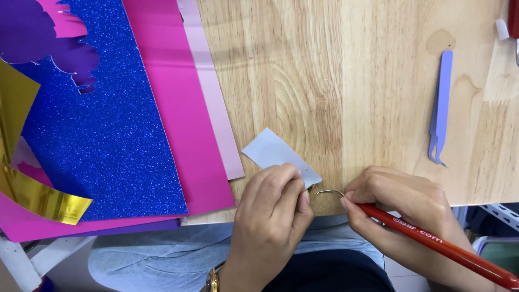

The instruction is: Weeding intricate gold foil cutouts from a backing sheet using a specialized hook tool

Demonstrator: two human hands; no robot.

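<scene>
Pale wooden tabletop (351,81) is filling the view, with coloured sheets (162,108) lying at nine o'clock and lilac tweezers (440,108) resting at three o'clock. At six o'clock, the left hand (270,216) is pinching a small grey paper piece (273,151) between closed fingers. The right hand (403,208) is gripping a red-handled hook tool (432,243), its wire tip sitting just beside the paper's corner.

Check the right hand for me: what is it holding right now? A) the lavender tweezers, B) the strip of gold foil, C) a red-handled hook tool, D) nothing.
C: the right hand grips a red-handled hook tool, its metal tip pointing at the small pale card pinched by the left hand, while the lavender tweezers lie apart on the wooden table.
</scene>
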